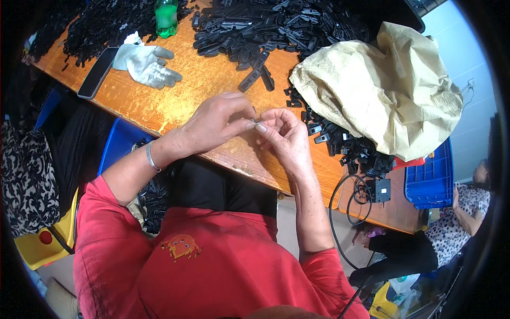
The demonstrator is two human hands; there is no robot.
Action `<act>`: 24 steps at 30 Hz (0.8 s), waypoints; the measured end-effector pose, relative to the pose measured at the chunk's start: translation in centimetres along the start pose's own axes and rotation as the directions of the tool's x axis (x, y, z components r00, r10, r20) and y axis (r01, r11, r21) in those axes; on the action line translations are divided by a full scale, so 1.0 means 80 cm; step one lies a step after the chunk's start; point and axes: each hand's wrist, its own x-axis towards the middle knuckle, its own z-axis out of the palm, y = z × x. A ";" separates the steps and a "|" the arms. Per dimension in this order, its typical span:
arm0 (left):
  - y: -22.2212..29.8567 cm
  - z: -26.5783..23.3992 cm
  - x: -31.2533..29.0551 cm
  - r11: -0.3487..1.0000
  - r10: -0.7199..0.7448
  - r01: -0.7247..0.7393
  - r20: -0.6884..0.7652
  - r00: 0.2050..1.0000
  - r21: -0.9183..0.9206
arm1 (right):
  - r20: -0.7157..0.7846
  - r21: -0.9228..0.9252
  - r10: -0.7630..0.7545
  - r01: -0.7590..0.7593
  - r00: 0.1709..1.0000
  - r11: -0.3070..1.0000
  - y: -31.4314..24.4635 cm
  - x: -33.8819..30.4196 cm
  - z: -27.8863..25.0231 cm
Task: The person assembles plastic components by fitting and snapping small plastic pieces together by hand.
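Note:
My left hand (219,121) and my right hand (287,139) meet above the front edge of the wooden table (204,80). Both are closed, thumbs and fingertips pinched together around something tiny; fingers cover most of it, and its kind cannot be made out. Beyond them lies a big heap of long black plastic parts (249,32), with a few loose ones closest to my hands. Smaller black clip-like parts (340,139), some with shiny metal on them, are piled to the right of my right hand.
A cream cloth sack (366,85) covers part of the right side. At left are a grey-white glove (146,65), a phone (98,73), a green bottle (166,20) and another black heap (117,24). A black cable (330,212) hangs near a blue crate (429,183). Another person (451,228) sits at right.

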 end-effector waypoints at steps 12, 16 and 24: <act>-0.006 0.005 -0.009 0.946 -0.061 0.111 -0.170 0.984 0.303 | 0.031 -0.690 -0.618 0.464 0.786 0.556 0.012 0.024 -0.011; -0.033 0.006 -0.015 0.910 -0.058 0.127 -0.183 0.981 0.394 | -0.019 -0.725 -0.452 0.299 0.892 0.620 0.008 0.043 -0.006; -0.042 0.000 -0.012 0.928 -0.150 0.165 -0.072 0.986 0.334 | 0.122 -0.729 -0.453 0.389 0.883 0.563 0.023 0.074 -0.010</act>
